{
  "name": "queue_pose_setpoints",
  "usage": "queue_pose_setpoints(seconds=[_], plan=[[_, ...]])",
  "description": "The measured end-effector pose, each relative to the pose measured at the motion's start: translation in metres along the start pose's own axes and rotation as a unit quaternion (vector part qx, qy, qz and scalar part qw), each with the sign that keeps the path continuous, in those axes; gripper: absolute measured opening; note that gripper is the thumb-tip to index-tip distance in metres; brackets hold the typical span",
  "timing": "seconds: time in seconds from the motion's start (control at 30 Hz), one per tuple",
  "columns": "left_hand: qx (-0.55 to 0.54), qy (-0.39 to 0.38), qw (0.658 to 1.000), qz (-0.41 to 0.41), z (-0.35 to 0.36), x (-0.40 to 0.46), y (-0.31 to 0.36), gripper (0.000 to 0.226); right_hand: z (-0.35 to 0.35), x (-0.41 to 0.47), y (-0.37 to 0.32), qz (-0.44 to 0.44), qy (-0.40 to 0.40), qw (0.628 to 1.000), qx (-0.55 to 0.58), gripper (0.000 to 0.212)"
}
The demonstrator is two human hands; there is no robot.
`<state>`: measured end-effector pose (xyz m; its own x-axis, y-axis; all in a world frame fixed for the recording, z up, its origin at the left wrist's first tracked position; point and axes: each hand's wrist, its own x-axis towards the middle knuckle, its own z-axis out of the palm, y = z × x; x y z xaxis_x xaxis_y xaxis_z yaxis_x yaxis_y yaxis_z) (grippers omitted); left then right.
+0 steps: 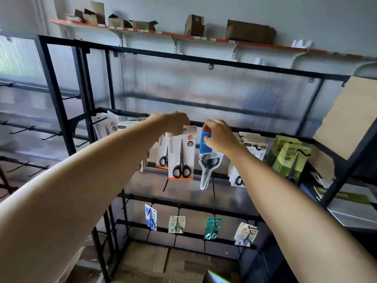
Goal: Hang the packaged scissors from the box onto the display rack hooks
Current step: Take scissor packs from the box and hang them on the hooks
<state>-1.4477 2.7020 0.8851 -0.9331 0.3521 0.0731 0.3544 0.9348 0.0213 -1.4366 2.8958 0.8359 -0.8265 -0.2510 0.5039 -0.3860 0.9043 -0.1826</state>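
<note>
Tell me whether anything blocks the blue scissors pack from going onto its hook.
Nothing visible does. The right hand pinches the top of the blue pack at the rail; the white pack in the left hand hangs beside it. The hook itself is hidden.

Two bare forearms, no sleeves, no watch or bracelet, left hand (175, 123) and right hand (219, 136) without gloves or rings, short plain fingernails

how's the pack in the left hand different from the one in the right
The white-and-orange pack in the left hand is a flat rectangular card showing black scissors, handles down. The blue-topped pack in the right hand is a clear blister tapering to a point at the bottom. Both are pinched at the top by the hook rail.
</note>
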Motion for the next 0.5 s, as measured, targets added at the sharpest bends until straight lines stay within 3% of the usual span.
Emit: queue_pose_setpoints(seconds=[0.13,0.3,0.5], plan=[[-0.016,-0.017,1.000,-0.003,-0.001,-0.014,-0.021,0.046,0.007,0.006,-0.041,0.055,-0.126,0.978,0.154,0.016],[-0.018,0.005,1.000,-0.003,0.008,-0.037,-0.062,0.037,0.036,0.015,-0.082,0.019,-0.133,0.973,0.185,0.009],[-0.080,0.030,0.994,-0.066,0.026,-0.074,-0.144,0.024,0.071,0.025,-0.138,0.027,-0.154,0.969,0.191,0.024]])
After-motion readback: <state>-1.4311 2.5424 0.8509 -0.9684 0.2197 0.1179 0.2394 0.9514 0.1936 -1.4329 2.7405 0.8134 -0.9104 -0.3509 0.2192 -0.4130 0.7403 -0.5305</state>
